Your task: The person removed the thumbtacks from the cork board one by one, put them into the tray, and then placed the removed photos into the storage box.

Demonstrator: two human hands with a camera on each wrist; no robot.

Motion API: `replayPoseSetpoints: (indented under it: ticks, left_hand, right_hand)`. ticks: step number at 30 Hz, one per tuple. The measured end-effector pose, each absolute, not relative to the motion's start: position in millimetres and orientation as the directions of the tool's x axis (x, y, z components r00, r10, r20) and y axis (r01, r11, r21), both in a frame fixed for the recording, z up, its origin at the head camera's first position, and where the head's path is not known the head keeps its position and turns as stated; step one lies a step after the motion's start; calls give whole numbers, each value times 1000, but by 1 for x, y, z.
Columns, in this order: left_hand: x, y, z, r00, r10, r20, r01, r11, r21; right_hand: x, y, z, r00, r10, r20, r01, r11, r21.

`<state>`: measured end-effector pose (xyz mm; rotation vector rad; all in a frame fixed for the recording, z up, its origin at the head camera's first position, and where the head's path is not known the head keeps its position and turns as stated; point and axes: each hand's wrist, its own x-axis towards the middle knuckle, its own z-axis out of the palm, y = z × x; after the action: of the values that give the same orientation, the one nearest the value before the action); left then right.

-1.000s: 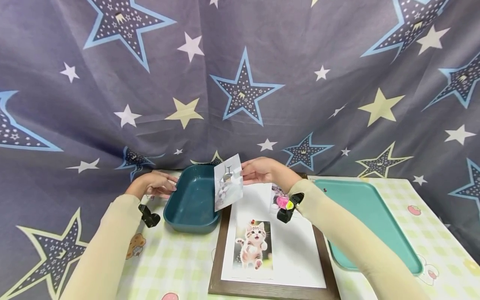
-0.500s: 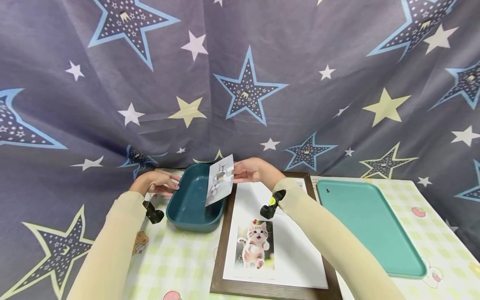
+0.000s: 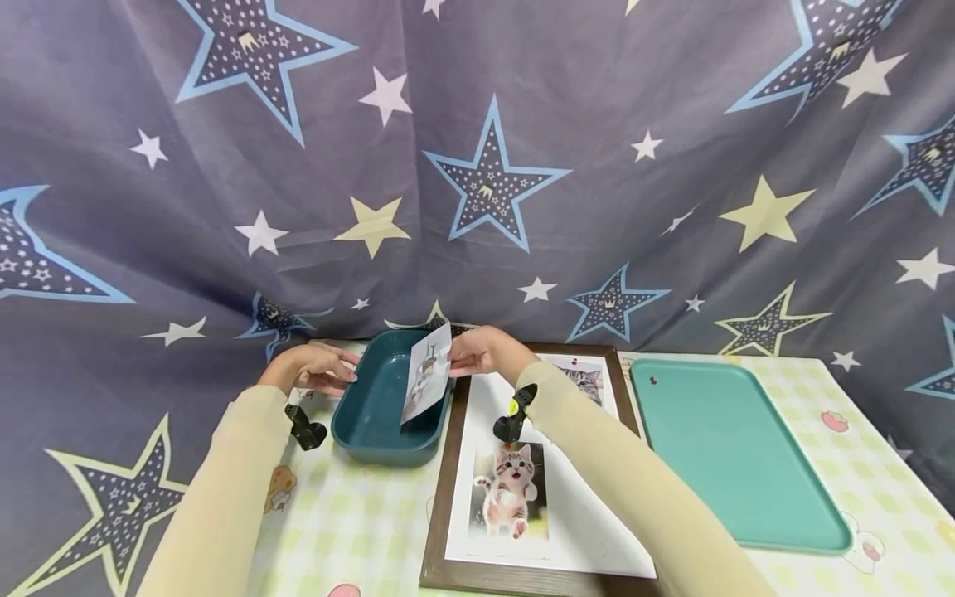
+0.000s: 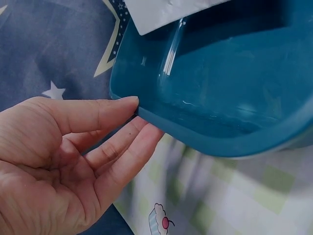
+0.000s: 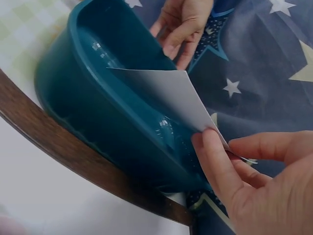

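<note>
Photo (image 3: 427,373), tilted, over the R part of the bin (image 3: 369,406); its printed face shows in head view, its plain white back in R wrist view. We can't tell whether its lower edge touches the bin. R hand (image 3: 477,352): we see the photo pinched at its R edge, thumb on one side, fingers on the other. L hand (image 3: 317,367): grips the bin's L rim near the far end, thumb at the rim, fingertips on the outer wall (cf. L wrist view). Bin: dark teal, rounded corners, upright on the checked cloth (image 3: 321,531), just beside the board.

Board (image 3: 438,497): brown frame, white surface, flat, to the R of the bin. On it we note the kitten pic (image 3: 511,489) at lower L, w/ a red pin (image 3: 507,445) at its top, and a cat pic (image 3: 585,381) at upper R, also pinned, partly behind the R forearm. Further R, the tray (image 3: 734,456): lt. green, w/ a small red tack (image 3: 653,381) near its far L corner.

Sleeves: cream, each w/ a black wrist cam, L (image 3: 304,427) and R (image 3: 512,427). Bkgd.: grey-purple curtain (image 3: 485,75) w/ blue, white & yellow stars.
</note>
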<state>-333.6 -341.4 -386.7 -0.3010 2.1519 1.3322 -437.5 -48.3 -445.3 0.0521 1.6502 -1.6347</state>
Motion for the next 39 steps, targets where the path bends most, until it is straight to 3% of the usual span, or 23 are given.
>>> replayPoseSetpoints:
  ticks: [7,12,24,29,34,39]
  left_hand:
    - [-333,-341,-389,-806,121,-580,-464,479,745]
    - [-332,-340,-389,-810,114,-575,-465,473,748]
    - [-329,-343,-388,-814,119,-569,-466,450,762]
    - [-330,-344,-388,-812,125,-570,-471,439,766]
    - [-331,-345,-390,-809,129,-574,-470,447,762]
    - [-331,-346,-390,-808,122,-577,-473,450,758]
  right_hand:
    - [-414,-66,-440,-721,-417,-553,523,196,-829]
    - [-445,-82,-479,-729,-397,-557,535,178,-826]
    - [-459,-101,-521,-770,-394,-501,497,120,-859]
    - [-448,-100,-511,-792,-370,-486,491,89,-867]
    - [-410,-93,-469,-821,-325,-470,459,115,-881]
    - [-405,-93,-464,-827,-320,-462,439,147,-887]
